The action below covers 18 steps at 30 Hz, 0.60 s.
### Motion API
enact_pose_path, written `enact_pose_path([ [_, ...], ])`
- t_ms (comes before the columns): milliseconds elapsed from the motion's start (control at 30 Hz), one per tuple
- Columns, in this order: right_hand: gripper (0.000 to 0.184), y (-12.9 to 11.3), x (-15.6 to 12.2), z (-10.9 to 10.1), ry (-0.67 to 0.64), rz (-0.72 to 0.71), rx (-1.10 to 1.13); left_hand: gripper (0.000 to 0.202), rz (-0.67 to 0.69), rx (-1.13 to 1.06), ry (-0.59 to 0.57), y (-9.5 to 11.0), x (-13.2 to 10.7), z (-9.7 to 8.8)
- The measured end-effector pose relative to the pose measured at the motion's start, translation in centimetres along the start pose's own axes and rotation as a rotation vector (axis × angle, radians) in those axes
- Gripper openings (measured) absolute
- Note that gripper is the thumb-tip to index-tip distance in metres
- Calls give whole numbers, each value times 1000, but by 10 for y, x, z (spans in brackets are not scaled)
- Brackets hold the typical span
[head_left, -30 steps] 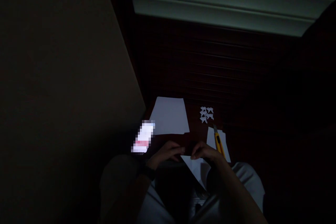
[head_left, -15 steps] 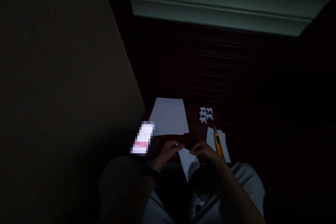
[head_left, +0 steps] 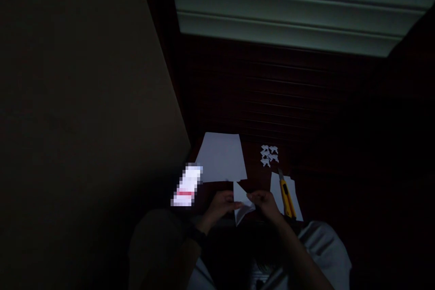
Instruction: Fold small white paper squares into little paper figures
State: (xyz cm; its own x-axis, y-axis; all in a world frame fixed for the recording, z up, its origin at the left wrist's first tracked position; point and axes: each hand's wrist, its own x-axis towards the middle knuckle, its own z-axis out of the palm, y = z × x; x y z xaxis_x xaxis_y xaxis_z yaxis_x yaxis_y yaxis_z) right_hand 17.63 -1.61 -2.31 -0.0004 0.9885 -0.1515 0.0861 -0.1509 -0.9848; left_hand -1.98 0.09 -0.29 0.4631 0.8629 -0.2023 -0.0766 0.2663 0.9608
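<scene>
A white sheet of paper (head_left: pixel 242 200), bent into a pointed, roughly triangular shape, is held between both hands in front of my lap. My left hand (head_left: pixel 222 205) grips its left side, thumb lying across the front. At the right corner, the fingertips of my right hand (head_left: pixel 263 200) pinch the edge. Just right of that hand lies a yellow utility knife (head_left: pixel 288 199), its blade out and pointing away from me, on top of some smaller white paper sheets (head_left: pixel 277 190). Dim light hides the finer creases.
Large white sheets (head_left: pixel 222 158) lie at the back left of the dark table. Several small folded paper pieces (head_left: pixel 269 156) sit grouped at the back right. A lit, blurred-out phone (head_left: pixel 187 186) is at the left edge. A wall (head_left: pixel 102 99) rises on the left.
The paper has been turned and doubled over; its point now stands upward, where before it hung down as a flatter sheet. Both hands shifted with it. The whole view moved slightly.
</scene>
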Motion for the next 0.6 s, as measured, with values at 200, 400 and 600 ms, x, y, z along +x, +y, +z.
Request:
enact_pose_path([
  [200,29,1,-5,-2,-101,65,155,32,55,-6,167,-8,4,1],
  [400,32,-3,-6,-8,-202,125,147,33,27,-39,95,-3,1,-1],
  [600,32,-5,-9,-5,-308,113,80,36,39,11,56,-7,3,3],
])
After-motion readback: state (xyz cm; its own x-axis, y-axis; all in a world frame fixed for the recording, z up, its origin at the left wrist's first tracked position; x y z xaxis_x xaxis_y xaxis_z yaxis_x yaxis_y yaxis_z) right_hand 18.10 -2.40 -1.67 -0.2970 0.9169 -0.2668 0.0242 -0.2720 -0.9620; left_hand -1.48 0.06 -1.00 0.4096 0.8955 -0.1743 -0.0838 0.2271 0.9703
